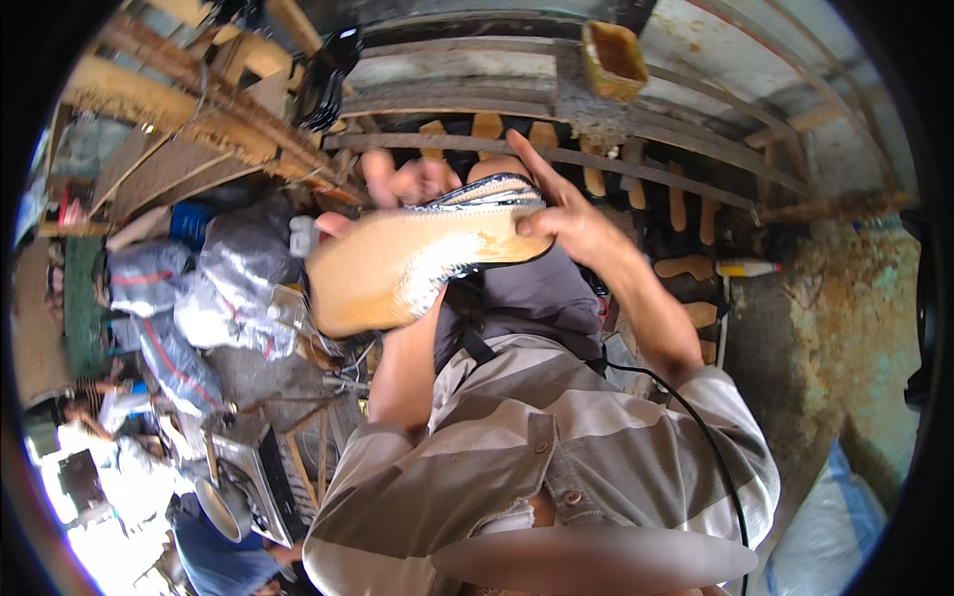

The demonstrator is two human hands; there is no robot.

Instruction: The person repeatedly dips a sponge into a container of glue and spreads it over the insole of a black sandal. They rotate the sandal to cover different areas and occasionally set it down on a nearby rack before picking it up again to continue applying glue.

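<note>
A cramped, cluttered workshop. Grey wooden shelves (pixel 517 94) span the top, with tan sole-shaped cutouts (pixel 686 204) lined up beneath them and a small yellow tub (pixel 614 58) above. Grey plastic sacks (pixel 209 288) pile up at the left. A stained, greenish wall (pixel 845 328) rises at the right. Bright daylight enters at the lower left.

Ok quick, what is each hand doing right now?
Left hand: closed on the shoe, blurred behind its far side.
Right hand: pinching the shoe's sole edge.
</note>
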